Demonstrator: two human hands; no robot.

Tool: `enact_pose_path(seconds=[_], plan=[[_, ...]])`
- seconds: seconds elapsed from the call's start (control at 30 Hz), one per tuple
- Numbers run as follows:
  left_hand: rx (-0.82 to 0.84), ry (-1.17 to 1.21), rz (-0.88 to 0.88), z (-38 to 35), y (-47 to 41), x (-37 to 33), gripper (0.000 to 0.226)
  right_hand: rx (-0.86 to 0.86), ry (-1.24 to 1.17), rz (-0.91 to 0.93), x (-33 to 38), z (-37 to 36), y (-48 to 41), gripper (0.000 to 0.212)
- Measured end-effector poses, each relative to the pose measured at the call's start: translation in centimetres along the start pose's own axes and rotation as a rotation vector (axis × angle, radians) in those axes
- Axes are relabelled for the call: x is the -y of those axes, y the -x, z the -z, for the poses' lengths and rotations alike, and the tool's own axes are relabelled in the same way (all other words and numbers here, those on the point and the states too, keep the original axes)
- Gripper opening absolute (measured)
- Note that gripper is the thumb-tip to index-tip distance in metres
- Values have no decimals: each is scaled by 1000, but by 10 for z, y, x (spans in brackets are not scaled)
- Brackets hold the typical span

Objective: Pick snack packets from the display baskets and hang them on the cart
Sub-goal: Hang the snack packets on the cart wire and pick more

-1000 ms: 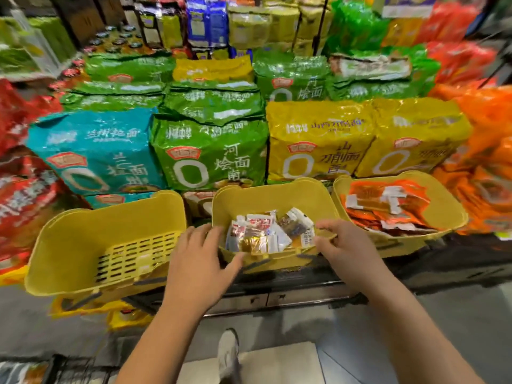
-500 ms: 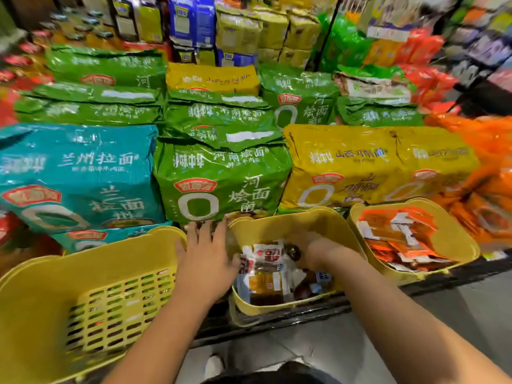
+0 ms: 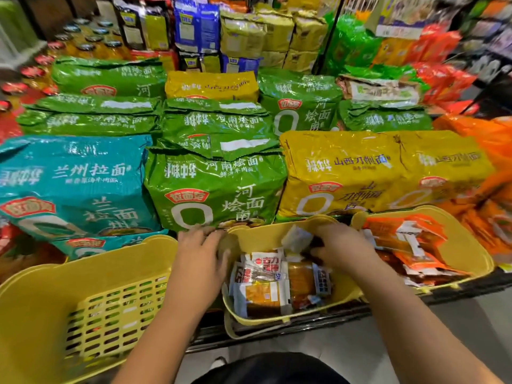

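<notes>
Three yellow display baskets hang along the front of a noodle display. The middle basket (image 3: 260,318) holds several small white and brown snack packets (image 3: 266,284). My left hand (image 3: 201,259) grips this basket's left rim, fingers curled over its edge. My right hand (image 3: 342,245) is inside the basket at its far right and pinches a small white packet (image 3: 296,238) lifted above the pile. The right basket (image 3: 468,245) holds orange snack packets (image 3: 412,239). The left basket (image 3: 91,306) looks to hold nothing.
Big green, teal and yellow noodle multipacks (image 3: 219,189) are stacked right behind the baskets. Orange bags (image 3: 490,167) pile up at the right. Bottles (image 3: 91,40) stand at the far left back. Grey floor (image 3: 346,342) lies below the black shelf edge.
The view has come closer to the baskets. My right hand went into the middle basket and has lifted a white packet. My left hand moved from the gap between baskets onto the middle basket's rim.
</notes>
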State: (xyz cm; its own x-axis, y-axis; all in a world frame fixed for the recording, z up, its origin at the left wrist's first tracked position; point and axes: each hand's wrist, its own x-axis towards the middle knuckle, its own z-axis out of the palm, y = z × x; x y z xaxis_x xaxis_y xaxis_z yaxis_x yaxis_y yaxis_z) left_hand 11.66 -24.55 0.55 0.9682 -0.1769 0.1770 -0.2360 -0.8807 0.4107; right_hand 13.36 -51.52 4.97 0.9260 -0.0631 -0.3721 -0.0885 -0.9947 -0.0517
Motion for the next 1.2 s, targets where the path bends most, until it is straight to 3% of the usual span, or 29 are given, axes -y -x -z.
enact_pose_path(seconds=[0.07, 0.17, 0.23, 0.3, 0.37, 0.43, 0.5, 0.57, 0.63, 0.73, 0.83, 1.03, 1.13, 1.2], plan=[[-100, 221, -25, 6, 0, -11, 29, -119, -464, 101, -6, 9, 18, 17], [131, 819, 228, 18, -1, -40, 39, -43, -1180, 283, 7, 7, 30, 32], [276, 1343, 392, 20, -4, -51, 45, -27, -1313, 341, 19, 2, 26, 34], [258, 1617, 485, 19, -4, -54, 38, -47, -1288, 351, 25, 3, 23, 18], [158, 1637, 543, 20, -5, -50, 26, -90, -1219, 310, 19, -1, 19, 2], [64, 1599, 581, 19, -9, -35, 18, -116, -954, 238, 7, -8, 8, 10], [3, 1584, 588, 23, -12, -25, 19, 66, -510, 192, 9, -18, -3, 16], [-11, 1569, 615, 24, -12, -20, 22, 303, -176, 239, 24, -33, -14, 43], [30, 1548, 643, 24, -10, -20, 21, 440, -75, 277, 48, -47, -18, 61], [53, 1482, 643, 27, -4, -17, 41, 410, 100, 354, 71, -70, -24, 54], [16, 1479, 650, 33, -1, -4, 39, 297, 53, 304, 73, -77, -25, 39], [-6, 1501, 623, 38, 3, 12, 43, 417, -98, 142, 27, -52, -20, 48], [20, 1503, 609, 39, 5, 14, 44, 323, -306, -8, -4, -33, -10, 26], [36, 1496, 601, 38, 4, 13, 42, 174, -508, -48, -23, -17, 2, 15]])
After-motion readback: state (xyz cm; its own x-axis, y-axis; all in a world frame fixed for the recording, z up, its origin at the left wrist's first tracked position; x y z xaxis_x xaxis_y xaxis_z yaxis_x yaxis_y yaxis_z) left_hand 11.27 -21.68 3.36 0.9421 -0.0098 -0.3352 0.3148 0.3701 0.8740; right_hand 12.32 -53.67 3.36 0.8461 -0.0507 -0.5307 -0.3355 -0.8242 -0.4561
